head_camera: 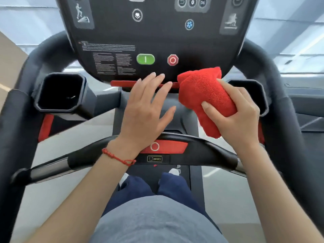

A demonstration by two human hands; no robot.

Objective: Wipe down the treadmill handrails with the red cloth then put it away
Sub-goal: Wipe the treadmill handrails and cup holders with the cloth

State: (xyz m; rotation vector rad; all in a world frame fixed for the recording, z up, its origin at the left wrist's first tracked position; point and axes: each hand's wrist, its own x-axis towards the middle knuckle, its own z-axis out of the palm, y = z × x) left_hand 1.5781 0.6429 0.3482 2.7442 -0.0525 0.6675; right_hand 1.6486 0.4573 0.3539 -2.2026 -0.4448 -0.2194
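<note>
At 9 o'clock of the view the left side handrail runs down the edge, with the left cup holder just inside it. Toward 12 o'clock stands the console with its green start button and red stop button. Just left of centre the left hand hovers flat over the gap below the console, fingers straight and spread, holding nothing; a red string bracelet circles that wrist. Below the 2 hands the curved front handrail crosses the view, apart from both. At about 2 o'clock of centre the right hand grips the red cloth, fingers and thumb curled round its bunched middle, 1 end poking toward the console and the other hanging down at 6 o'clock of the fist. The right side handrail lies at 3 o'clock, near but not touched by the cloth.

The cloth looks like soft, light terry: it should fold and drape rather than hold shape, and grip the rail well. A bunched hold at its middle, as now, seems best, with a broad pad left free to press on the rail
</note>
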